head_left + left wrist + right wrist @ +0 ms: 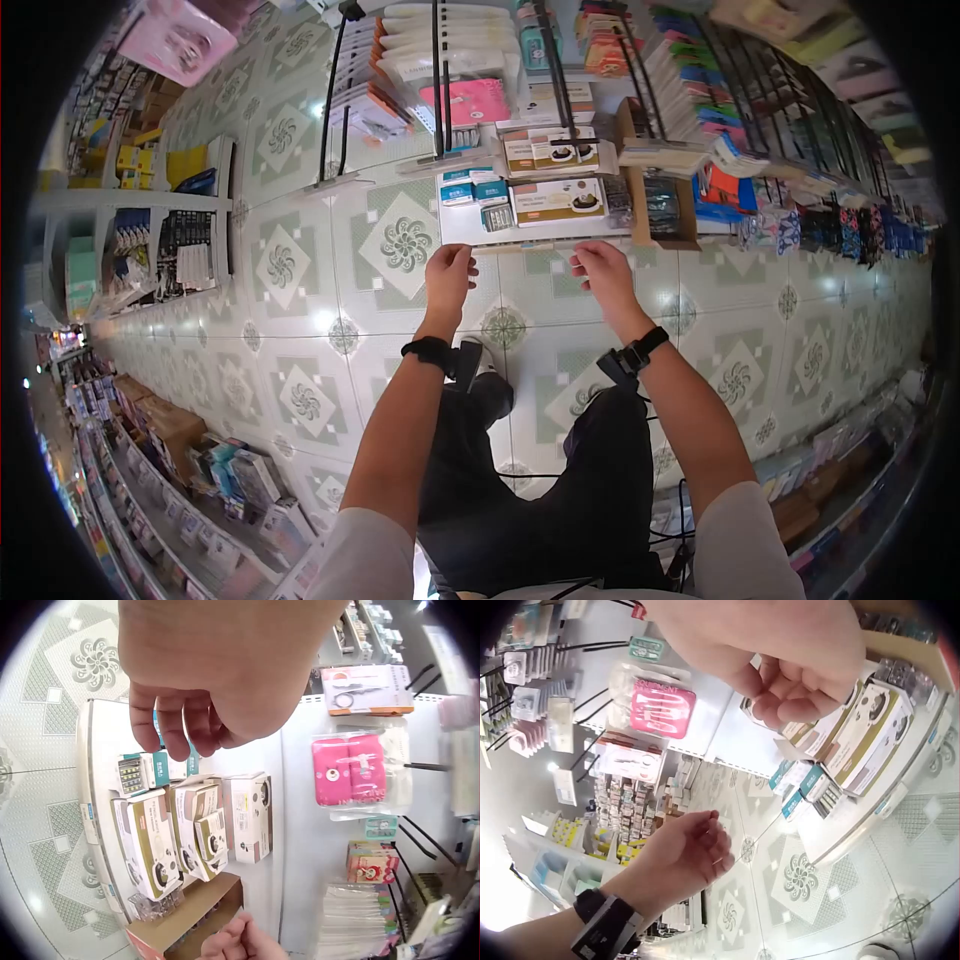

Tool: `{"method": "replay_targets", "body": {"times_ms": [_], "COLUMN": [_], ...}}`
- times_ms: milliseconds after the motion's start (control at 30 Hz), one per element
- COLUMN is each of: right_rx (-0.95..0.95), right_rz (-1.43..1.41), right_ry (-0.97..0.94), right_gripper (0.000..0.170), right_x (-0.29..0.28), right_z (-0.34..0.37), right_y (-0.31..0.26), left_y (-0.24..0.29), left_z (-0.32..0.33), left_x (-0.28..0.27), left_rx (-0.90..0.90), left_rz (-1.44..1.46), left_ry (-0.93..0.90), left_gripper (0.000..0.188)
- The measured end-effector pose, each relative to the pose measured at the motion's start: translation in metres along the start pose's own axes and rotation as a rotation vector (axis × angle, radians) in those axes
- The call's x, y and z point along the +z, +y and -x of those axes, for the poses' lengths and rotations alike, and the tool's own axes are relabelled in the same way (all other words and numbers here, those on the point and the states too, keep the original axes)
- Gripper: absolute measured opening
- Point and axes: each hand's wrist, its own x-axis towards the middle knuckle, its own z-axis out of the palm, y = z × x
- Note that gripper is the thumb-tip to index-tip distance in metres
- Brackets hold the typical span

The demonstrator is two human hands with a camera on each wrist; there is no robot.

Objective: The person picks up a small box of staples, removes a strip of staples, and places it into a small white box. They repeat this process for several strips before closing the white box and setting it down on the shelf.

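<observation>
In the head view the left hand (450, 276) hovers before the front edge of a low white shelf (470, 236), fingers loosely bent, holding nothing. The right hand (604, 272) is a short way to its right, at the same edge, likewise empty with relaxed fingers. Behind them on the shelf stand brown-and-white boxes (556, 200) and small teal boxes (457, 192). The left wrist view shows the left hand (217, 671) large above these boxes, with the right hand (241, 943) lower down. In the right wrist view neither hand touches a product.
An open cardboard box (662, 240) stands at the right of the low shelf. Above hang packets on black hooks, among them a pink pouch set (470, 101). A white rack (150, 198) is at the left, and the patterned tile floor (400, 232) runs between the shelves.
</observation>
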Motion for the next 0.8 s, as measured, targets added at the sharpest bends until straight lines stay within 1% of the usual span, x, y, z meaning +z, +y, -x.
{"method": "replay_targets", "body": {"times_ms": [67, 100, 167, 200, 233, 300, 367, 433, 467, 500, 567, 600, 633, 700, 733, 767, 800], "right_rx": [0.0, 0.009, -0.116, -0.122, -0.141, -0.172, -0.227, -0.272, -0.246, -0.253, -0.151, -0.195, -0.184, -0.319, -0.358, -0.333, -0.338], "right_rz": [-0.096, 0.088, 0.089, 0.069, 0.08, 0.082, 0.116, 0.199, 0.258, 0.26, 0.239, 0.194, 0.185, 0.172, 0.239, 0.229, 0.265], "right_ry": [-0.096, 0.029, -0.067, -0.067, -0.076, -0.054, -0.077, -0.126, -0.141, -0.149, -0.072, -0.035, -0.029, -0.025, -0.079, -0.071, -0.044], "right_gripper": [0.018, 0.018, 0.02, 0.019, 0.019, 0.02, 0.02, 0.02, 0.02, 0.02, 0.019, 0.022, 0.022, 0.022, 0.02, 0.02, 0.019], "right_x": [0.034, -0.039, 0.008, 0.038, 0.044, 0.056, 0.06, 0.063, 0.063, 0.066, 0.071, 0.072, 0.074, 0.075, 0.071, 0.07, 0.071], "right_z": [-0.015, -0.043, -0.088, -0.104, -0.118, -0.142, -0.164, -0.192, -0.2, -0.206, -0.22, -0.231, -0.235, -0.244, -0.248, -0.246, -0.241], "right_y": [-0.013, 0.008, 0.018, 0.018, 0.022, 0.026, 0.033, 0.045, 0.051, 0.059, 0.081, 0.099, 0.109, 0.128, 0.135, 0.147, 0.15], "left_y": [0.021, -0.046, -0.063, -0.069, -0.081, -0.095, -0.112, -0.122, -0.125, -0.119, -0.098, -0.107, -0.112, -0.123, -0.135, -0.152, -0.155], "left_z": [-0.012, -0.05, -0.096, -0.113, -0.125, -0.151, -0.178, -0.198, -0.208, -0.205, -0.189, -0.199, -0.204, -0.214, -0.225, -0.23, -0.227], "left_x": [-0.013, 0.087, 0.059, 0.038, 0.042, 0.044, 0.044, 0.041, 0.041, 0.044, 0.047, 0.047, 0.047, 0.046, 0.044, 0.043, 0.043], "left_rx": [0.059, -0.014, 0.03, 0.052, 0.025, 0.123, 0.188, 0.326, 0.344, 0.348, 0.182, 0.249, 0.24, 0.166, 0.231, 0.211, 0.258], "left_rz": [0.056, 0.221, 0.132, 0.062, 0.03, -0.053, -0.104, -0.222, -0.221, -0.218, 0.025, -0.034, -0.045, -0.082, -0.19, -0.207, -0.329], "left_ry": [0.075, -0.055, -0.054, -0.04, -0.098, -0.123, -0.102, -0.071, -0.049, -0.04, -0.065, -0.061, -0.067, -0.058, -0.068, -0.08, -0.058], "left_gripper": [0.022, 0.022, 0.026, 0.026, 0.027, 0.028, 0.031, 0.032, 0.032, 0.032, 0.031, 0.031, 0.031, 0.032, 0.037, 0.037, 0.04]}}
